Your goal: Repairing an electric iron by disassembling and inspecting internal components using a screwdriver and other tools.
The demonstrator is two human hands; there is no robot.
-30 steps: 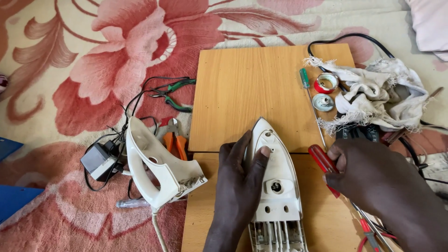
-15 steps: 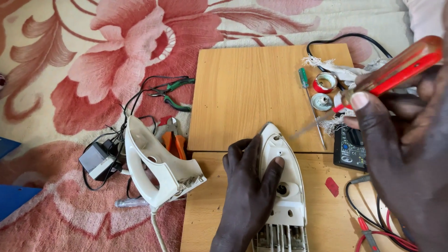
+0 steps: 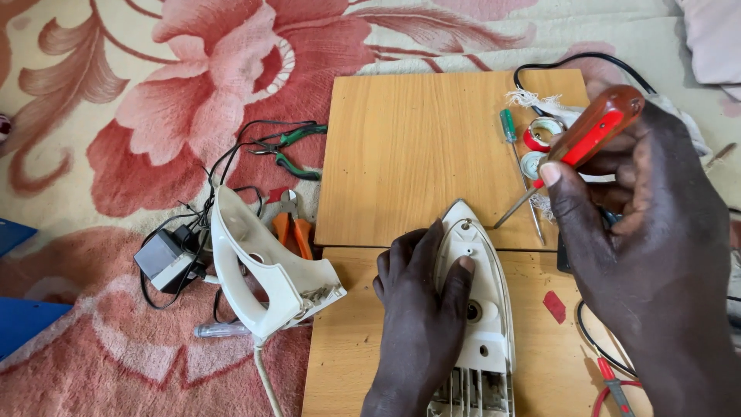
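The right hand [image 3: 648, 255], which a second ago lay low beside the iron base [image 3: 478, 309], has lifted the red-handled screwdriver [image 3: 575, 147] and now angles its tip down toward the base's nose. The left hand [image 3: 421, 309] has slid slightly along the base.

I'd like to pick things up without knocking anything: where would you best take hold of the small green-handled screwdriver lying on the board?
Probably by its green handle, at the far end of the green-handled screwdriver. It lies flat on the wooden board, its thin shaft running toward the person. Come from above and from the left, where the board is bare; on its right sit the tape rolls and the right hand with the red screwdriver.
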